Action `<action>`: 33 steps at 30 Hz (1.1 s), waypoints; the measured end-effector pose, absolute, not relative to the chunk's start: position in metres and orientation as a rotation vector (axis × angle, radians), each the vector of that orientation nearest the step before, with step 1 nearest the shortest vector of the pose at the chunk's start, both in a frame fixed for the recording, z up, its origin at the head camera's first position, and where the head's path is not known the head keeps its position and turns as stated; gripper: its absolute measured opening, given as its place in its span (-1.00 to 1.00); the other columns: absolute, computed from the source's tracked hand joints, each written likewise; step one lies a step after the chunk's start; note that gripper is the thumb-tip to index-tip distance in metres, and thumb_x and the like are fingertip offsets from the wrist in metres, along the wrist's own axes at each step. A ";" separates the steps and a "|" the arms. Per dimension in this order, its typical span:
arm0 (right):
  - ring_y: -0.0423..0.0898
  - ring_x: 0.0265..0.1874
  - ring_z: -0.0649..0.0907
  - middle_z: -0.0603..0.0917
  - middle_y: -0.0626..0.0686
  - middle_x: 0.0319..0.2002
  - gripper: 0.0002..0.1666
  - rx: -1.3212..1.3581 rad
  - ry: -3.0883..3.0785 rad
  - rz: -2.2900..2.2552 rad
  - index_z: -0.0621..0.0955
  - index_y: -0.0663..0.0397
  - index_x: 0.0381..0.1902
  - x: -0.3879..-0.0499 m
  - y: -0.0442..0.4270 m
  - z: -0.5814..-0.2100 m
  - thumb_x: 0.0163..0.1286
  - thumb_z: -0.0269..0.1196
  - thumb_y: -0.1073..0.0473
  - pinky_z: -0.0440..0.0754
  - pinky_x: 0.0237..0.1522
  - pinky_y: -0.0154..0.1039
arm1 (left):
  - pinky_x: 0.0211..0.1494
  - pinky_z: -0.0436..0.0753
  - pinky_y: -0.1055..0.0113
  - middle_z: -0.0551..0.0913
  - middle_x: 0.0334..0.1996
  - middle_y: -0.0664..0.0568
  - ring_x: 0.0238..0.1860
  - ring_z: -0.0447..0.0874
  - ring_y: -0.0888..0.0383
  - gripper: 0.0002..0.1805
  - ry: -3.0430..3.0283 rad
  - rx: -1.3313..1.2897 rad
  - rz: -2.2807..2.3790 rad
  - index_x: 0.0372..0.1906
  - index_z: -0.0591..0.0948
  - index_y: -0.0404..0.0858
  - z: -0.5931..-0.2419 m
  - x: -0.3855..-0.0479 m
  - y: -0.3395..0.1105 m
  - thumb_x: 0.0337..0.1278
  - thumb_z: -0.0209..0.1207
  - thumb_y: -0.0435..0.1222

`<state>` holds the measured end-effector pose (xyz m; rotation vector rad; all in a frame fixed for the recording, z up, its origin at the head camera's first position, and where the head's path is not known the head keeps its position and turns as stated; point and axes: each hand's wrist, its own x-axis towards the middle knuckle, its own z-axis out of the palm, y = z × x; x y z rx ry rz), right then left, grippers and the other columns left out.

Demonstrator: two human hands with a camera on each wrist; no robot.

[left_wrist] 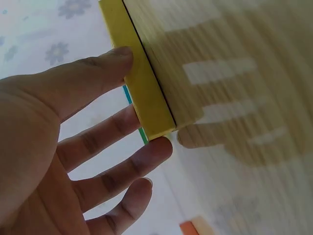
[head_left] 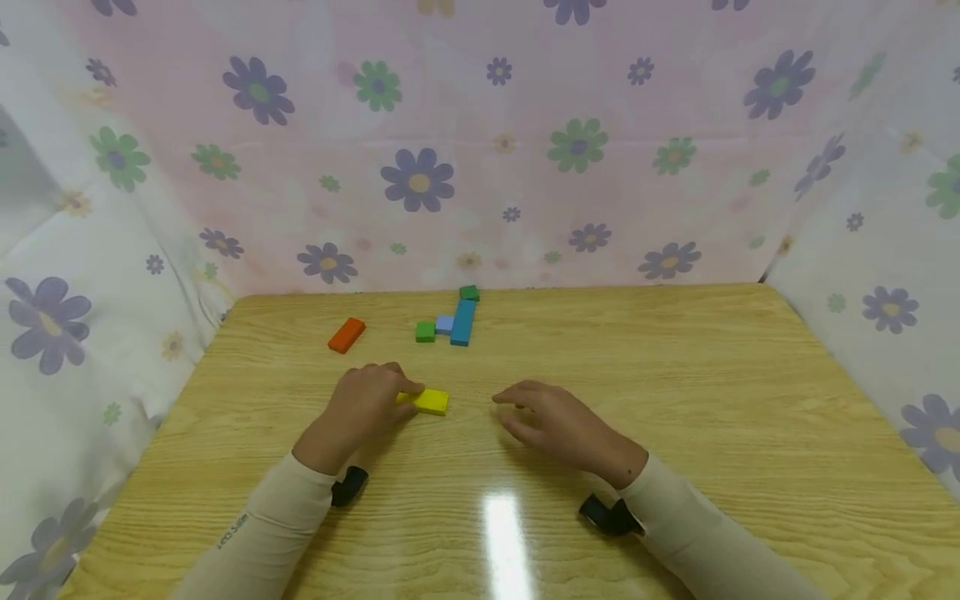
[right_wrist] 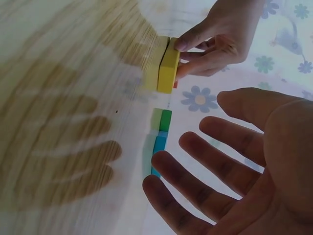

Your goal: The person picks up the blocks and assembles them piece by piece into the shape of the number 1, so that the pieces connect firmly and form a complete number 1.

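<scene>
My left hand (head_left: pixel 366 402) pinches a flat yellow block (head_left: pixel 433 402) by its left end. In the left wrist view the thumb lies along one long side of the yellow block (left_wrist: pixel 147 95), with the fingers on the opposite side and at one end. The block lies flat at the table surface. To its right, my right hand (head_left: pixel 561 423) hovers low over the table with fingers spread and holds nothing. Beyond them, a blue block (head_left: pixel 463 322) touches a lilac block (head_left: pixel 444 324). A green block (head_left: pixel 425 332) sits left of the lilac one, and another green block (head_left: pixel 469 293) is at the blue block's far end.
A red-orange block (head_left: pixel 347 335) lies by itself at the back left. The glossy wooden table (head_left: pixel 675 358) ends at a flowered cloth (head_left: pixel 480 167), which hangs behind it and along both sides. Dark wrist cameras (head_left: pixel 348 487) hang under both sleeves.
</scene>
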<state>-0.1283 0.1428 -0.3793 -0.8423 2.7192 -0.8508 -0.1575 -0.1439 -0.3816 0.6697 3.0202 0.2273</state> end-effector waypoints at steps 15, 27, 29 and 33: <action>0.06 0.25 0.60 0.63 0.10 0.24 -0.57 -0.990 2.699 -0.778 0.60 0.11 0.25 -0.126 0.137 -0.390 0.48 0.23 0.13 0.57 0.24 0.01 | -0.07 0.66 0.18 0.74 -0.09 0.03 -0.16 0.66 0.08 -0.62 2.929 0.866 0.333 0.10 0.73 -0.02 -0.386 -0.135 -0.105 0.15 0.40 -0.22; 0.11 0.23 0.60 0.63 0.15 0.22 -0.59 -1.015 2.761 -0.666 0.64 0.11 0.19 -0.123 0.140 -0.391 0.43 0.28 0.14 0.60 0.20 0.03 | -0.09 0.64 0.27 0.69 -0.07 0.04 -0.14 0.62 0.09 -0.58 2.876 0.998 0.345 0.21 0.67 -0.08 -0.387 -0.132 -0.100 0.25 0.32 -0.27; 0.10 0.21 0.61 0.63 0.14 0.21 -0.59 -1.039 2.779 -0.647 0.65 0.11 0.18 -0.124 0.140 -0.392 0.42 0.29 0.14 0.61 0.18 0.01 | -0.11 0.63 0.29 0.68 -0.07 0.04 -0.15 0.61 0.10 -0.58 2.870 1.004 0.357 0.22 0.66 -0.09 -0.387 -0.132 -0.100 0.25 0.31 -0.28; 0.09 0.19 0.62 0.64 0.14 0.18 -0.60 -1.093 2.789 -0.624 0.65 0.14 0.17 -0.125 0.141 -0.392 0.41 0.30 0.17 0.63 0.16 -0.01 | -0.13 0.61 0.31 0.67 -0.07 0.05 -0.16 0.58 0.12 -0.57 2.869 0.992 0.369 0.24 0.65 -0.08 -0.386 -0.132 -0.101 0.26 0.30 -0.28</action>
